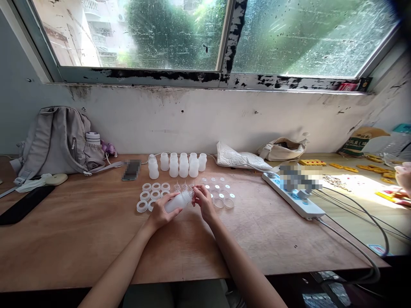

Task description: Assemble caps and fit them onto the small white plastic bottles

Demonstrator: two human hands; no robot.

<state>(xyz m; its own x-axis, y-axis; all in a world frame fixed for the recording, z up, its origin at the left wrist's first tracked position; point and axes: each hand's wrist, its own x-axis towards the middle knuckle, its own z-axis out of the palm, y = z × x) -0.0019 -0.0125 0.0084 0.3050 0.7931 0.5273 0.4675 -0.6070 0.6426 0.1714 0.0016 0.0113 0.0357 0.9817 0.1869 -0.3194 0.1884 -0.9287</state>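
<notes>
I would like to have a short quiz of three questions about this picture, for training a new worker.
1. Which hand is around the body of the held white bottle? a) right b) left c) neither
2. True or false: the grey backpack stands left of the white rings.
3. Fill in: the power strip lies to the ____ of the standing bottles.

Key: 1. b, the left hand; 2. true; 3. right

On my feed, across the desk (80,252), bottles (183,166) stand behind the rings (149,196), which lie left of the held bottle (176,202); discs (221,195) lie to its right. I have a backpack (61,137) far left, a case (27,206) before it. Rightward, a power strip (298,202) lies before a pouch (281,152).
</notes>
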